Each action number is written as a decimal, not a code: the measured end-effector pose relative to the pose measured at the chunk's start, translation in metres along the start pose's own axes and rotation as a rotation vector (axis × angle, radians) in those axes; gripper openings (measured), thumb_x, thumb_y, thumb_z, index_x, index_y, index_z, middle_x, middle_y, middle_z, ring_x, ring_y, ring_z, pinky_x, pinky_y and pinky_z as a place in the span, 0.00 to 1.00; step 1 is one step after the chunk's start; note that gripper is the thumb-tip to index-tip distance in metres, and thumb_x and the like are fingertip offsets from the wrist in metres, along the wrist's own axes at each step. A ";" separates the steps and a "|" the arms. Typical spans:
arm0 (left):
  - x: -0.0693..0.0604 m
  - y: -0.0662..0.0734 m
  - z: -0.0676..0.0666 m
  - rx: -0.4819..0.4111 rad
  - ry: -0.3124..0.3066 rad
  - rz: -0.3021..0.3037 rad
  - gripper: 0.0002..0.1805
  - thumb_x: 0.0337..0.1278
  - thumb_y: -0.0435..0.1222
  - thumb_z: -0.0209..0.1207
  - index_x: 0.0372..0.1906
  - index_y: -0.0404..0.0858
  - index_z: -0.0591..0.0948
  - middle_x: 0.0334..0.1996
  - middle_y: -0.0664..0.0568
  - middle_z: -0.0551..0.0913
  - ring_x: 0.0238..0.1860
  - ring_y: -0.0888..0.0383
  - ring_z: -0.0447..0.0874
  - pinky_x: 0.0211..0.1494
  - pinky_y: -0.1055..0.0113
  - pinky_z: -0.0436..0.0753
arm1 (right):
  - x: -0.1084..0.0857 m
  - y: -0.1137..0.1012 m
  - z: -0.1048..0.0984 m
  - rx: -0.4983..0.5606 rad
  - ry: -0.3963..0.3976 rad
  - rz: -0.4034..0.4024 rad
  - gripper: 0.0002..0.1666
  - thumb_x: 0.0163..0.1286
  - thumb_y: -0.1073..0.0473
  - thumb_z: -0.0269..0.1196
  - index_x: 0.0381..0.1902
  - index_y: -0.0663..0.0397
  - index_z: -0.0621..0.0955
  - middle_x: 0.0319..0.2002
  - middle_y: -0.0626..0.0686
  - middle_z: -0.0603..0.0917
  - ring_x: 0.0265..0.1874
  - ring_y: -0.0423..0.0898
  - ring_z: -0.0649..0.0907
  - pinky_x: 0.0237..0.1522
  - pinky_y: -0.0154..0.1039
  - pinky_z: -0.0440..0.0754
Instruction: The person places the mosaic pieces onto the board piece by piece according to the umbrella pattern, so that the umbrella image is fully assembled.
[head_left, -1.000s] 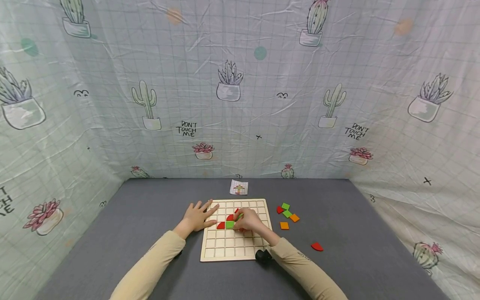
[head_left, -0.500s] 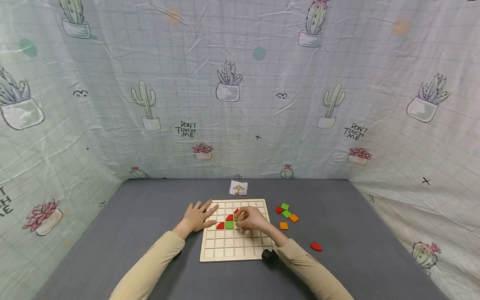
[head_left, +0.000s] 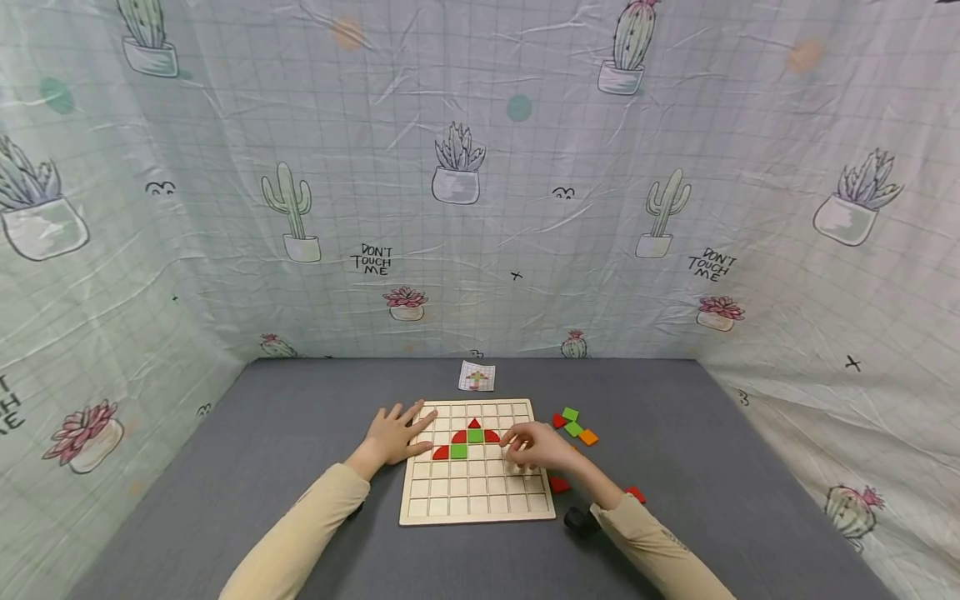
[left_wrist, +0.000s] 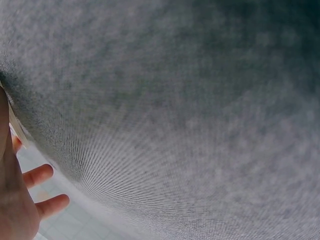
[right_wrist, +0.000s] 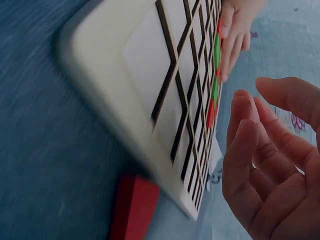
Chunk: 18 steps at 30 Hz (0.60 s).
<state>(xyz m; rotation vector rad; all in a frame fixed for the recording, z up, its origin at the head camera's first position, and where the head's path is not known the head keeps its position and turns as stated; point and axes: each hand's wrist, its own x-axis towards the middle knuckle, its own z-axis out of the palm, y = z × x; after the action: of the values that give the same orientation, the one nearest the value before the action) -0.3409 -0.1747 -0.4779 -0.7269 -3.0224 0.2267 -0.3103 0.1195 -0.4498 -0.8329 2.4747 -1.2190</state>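
Note:
My left hand (head_left: 392,432) lies with spread fingers on the left edge of a wooden grid board (head_left: 480,504). Over the board's right side is my right hand (head_left: 543,446), its fingers loosely bent; the right wrist view shows nothing between thumb and fingers. On the grid sit a red triangle (head_left: 474,423), a green square (head_left: 476,436) with red quarter-circles (head_left: 491,436) on both sides, and, a row nearer, another green square (head_left: 458,451) beside a red quarter-circle (head_left: 441,452). The left wrist view shows mostly grey tabletop.
Right of the board lie several loose green, red and orange pieces (head_left: 588,437). A red piece (head_left: 558,484) lies by the board's right edge, another (head_left: 636,493) is partly behind my right sleeve. A small pattern card (head_left: 477,377) lies behind the board. Printed cloth hangs around the table.
My right hand has moved right, off the coloured pieces, uncovering the red quarter-circle right of the upper green square. The red piece by the board's edge now shows. My left hand stays put.

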 end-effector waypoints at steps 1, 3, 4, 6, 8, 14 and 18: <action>0.000 0.000 0.000 -0.002 0.002 0.001 0.34 0.58 0.60 0.40 0.68 0.53 0.57 0.68 0.48 0.57 0.61 0.40 0.60 0.57 0.42 0.62 | -0.003 0.001 -0.002 -0.002 0.005 0.004 0.13 0.60 0.64 0.59 0.42 0.65 0.78 0.29 0.59 0.82 0.21 0.55 0.80 0.21 0.41 0.78; -0.001 0.000 -0.001 -0.001 0.005 0.003 0.34 0.58 0.60 0.40 0.68 0.53 0.57 0.68 0.48 0.57 0.61 0.40 0.60 0.56 0.43 0.62 | -0.009 0.003 -0.005 -0.011 0.016 0.012 0.13 0.59 0.64 0.59 0.42 0.64 0.78 0.29 0.58 0.81 0.22 0.54 0.80 0.21 0.41 0.78; -0.001 0.000 -0.001 0.000 0.005 0.003 0.34 0.58 0.60 0.40 0.68 0.53 0.57 0.68 0.48 0.57 0.61 0.40 0.61 0.56 0.43 0.62 | -0.012 0.004 -0.007 -0.013 0.023 0.018 0.13 0.59 0.64 0.59 0.42 0.64 0.78 0.29 0.58 0.81 0.22 0.53 0.79 0.21 0.41 0.77; -0.001 0.000 -0.002 -0.003 0.005 0.004 0.34 0.58 0.60 0.41 0.67 0.52 0.57 0.68 0.48 0.57 0.61 0.40 0.61 0.56 0.43 0.62 | -0.017 0.006 -0.011 -0.004 0.034 0.019 0.13 0.59 0.65 0.59 0.41 0.65 0.78 0.29 0.59 0.81 0.21 0.53 0.79 0.21 0.41 0.77; -0.002 0.001 -0.002 -0.004 0.003 0.002 0.33 0.58 0.59 0.41 0.67 0.52 0.57 0.68 0.48 0.57 0.61 0.40 0.61 0.56 0.43 0.62 | -0.022 0.009 -0.015 -0.008 0.050 0.010 0.13 0.59 0.65 0.59 0.41 0.67 0.78 0.28 0.61 0.80 0.21 0.54 0.79 0.20 0.42 0.77; -0.005 0.003 -0.006 -0.020 0.008 -0.003 0.33 0.58 0.59 0.42 0.67 0.51 0.59 0.67 0.47 0.58 0.61 0.40 0.61 0.56 0.42 0.62 | -0.036 0.020 -0.028 -0.045 0.110 0.035 0.14 0.59 0.64 0.60 0.41 0.67 0.78 0.27 0.59 0.80 0.22 0.53 0.79 0.19 0.41 0.77; -0.006 0.004 -0.007 -0.019 0.006 -0.003 0.33 0.58 0.58 0.43 0.67 0.51 0.58 0.67 0.47 0.58 0.61 0.40 0.61 0.57 0.42 0.62 | -0.044 0.028 -0.037 -0.088 0.159 0.069 0.14 0.58 0.63 0.61 0.42 0.66 0.79 0.26 0.56 0.81 0.21 0.51 0.79 0.18 0.37 0.75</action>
<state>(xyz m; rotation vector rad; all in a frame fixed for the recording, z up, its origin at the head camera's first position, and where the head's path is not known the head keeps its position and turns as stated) -0.3336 -0.1731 -0.4711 -0.7225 -3.0238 0.1962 -0.3029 0.1829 -0.4503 -0.6904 2.6769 -1.2031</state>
